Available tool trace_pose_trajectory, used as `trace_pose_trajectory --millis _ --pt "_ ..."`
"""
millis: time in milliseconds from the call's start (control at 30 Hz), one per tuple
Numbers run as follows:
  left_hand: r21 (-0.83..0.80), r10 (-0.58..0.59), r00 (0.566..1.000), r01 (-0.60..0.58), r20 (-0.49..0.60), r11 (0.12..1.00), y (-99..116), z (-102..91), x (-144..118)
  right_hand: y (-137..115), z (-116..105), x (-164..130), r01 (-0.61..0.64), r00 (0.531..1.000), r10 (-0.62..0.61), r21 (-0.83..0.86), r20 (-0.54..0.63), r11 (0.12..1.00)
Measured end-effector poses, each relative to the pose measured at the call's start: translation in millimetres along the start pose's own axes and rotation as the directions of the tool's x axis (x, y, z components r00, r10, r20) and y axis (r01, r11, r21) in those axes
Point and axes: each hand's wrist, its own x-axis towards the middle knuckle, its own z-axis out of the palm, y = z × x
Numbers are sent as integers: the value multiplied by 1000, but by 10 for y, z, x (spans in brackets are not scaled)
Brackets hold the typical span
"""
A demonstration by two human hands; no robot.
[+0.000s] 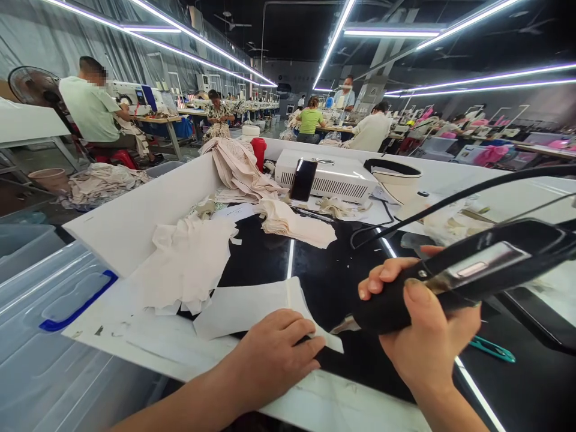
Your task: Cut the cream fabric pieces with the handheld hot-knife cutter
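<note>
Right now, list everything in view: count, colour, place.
Handheld tool: one, black, right foreground
Flat piece: one, white, front centre
Cloth stacks: two, pale, centre-left
Draped cloth: one heap, pinkish, behind
Tabletop: one, black, centre
Cylinder: one, red, behind
Vented box: one, white, at back
Phone: one, black, against the box
Snips: one, teal, right
Bins: several, translucent, left
Sewing machines: several, white, background
People: several, clothing varied, background
Lights: several, white, overhead
Left hand: one, bare, on flat piece
Right hand: one, bare, around the tool
</note>
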Motion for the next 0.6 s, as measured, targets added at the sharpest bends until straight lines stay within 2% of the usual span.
trace_pose_trajectory --millis 200,600 --pt "11 7 1000 -7 -1 1000 15 -45 17 -22 -61 -18 3 1000 -3 -8 -4 1000" --pt "-39 -10 1000 11 28 999 -3 -56 0 -8 -45 -53 -13 1000 13 0 7 1000"
